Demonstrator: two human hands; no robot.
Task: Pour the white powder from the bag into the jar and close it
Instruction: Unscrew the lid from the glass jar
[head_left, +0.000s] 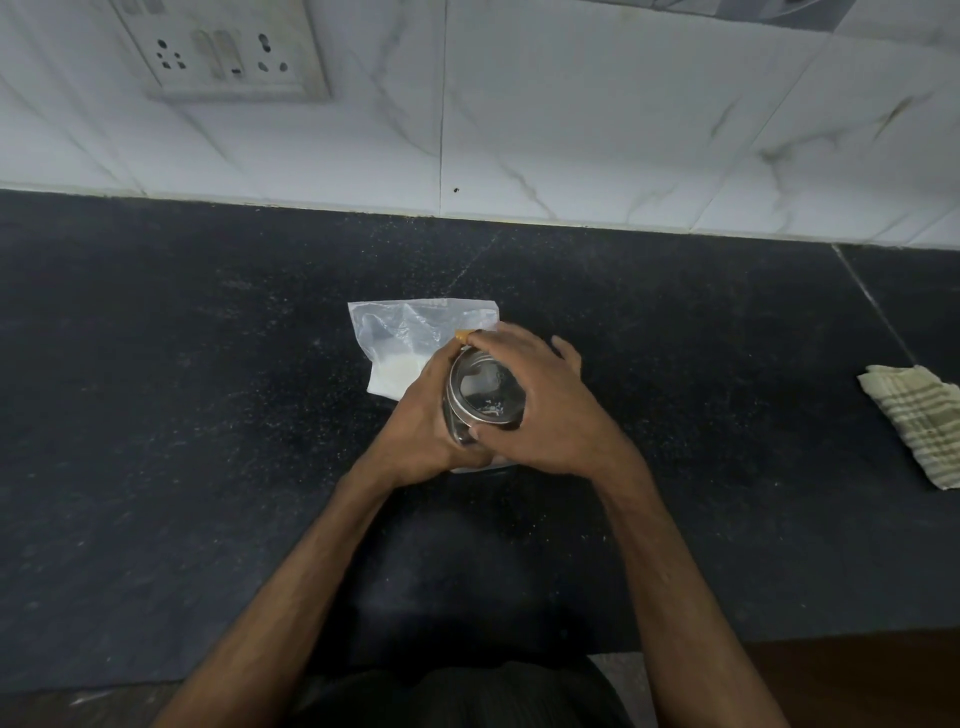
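Observation:
A steel jar (453, 422) stands on the dark counter at the middle of the view, with a steel lid (485, 391) that has a clear window on top of it. My left hand (423, 421) grips the jar's side from the left. My right hand (540, 402) wraps its fingers and thumb around the lid's rim from the right. Right behind the jar lies a clear plastic bag (410, 345), flat on the counter, with a little white powder in its lower left corner. The jar's base is hidden by my hands.
A folded striped cloth (917, 421) lies at the counter's right edge. White marble tiles with a socket panel (221, 49) form the wall behind. The black counter (182, 415) runs wide to the left and right of the jar, dusted with fine white specks.

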